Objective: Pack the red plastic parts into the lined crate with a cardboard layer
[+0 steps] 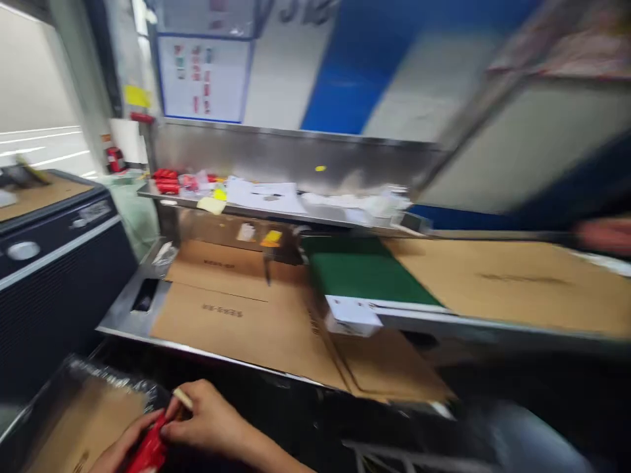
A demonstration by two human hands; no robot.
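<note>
At the lower left, my two hands meet around a shiny red thing (149, 451), perhaps plastic; its kind is too blurred to tell. My left hand (121, 450) is closed on its near side and partly cut off by the bottom edge. My right hand (211, 417) is closed too, its thumb and fingertips against the upper end of the red thing. A small pale stick-like piece (183, 398) shows between the right fingers. Left of the hands is a flat cardboard piece (89, 420) with clear plastic wrap (106, 374) along its edge.
Flattened cardboard (221, 328) covers the metal bench ahead, with a phone (144, 295) at its left. A green belt (369, 269) adjoins more cardboard (517, 276) at right. Papers and red items (166, 182) lie on a shelf (335, 220). Another person's blurred hand (606, 235) appears far right.
</note>
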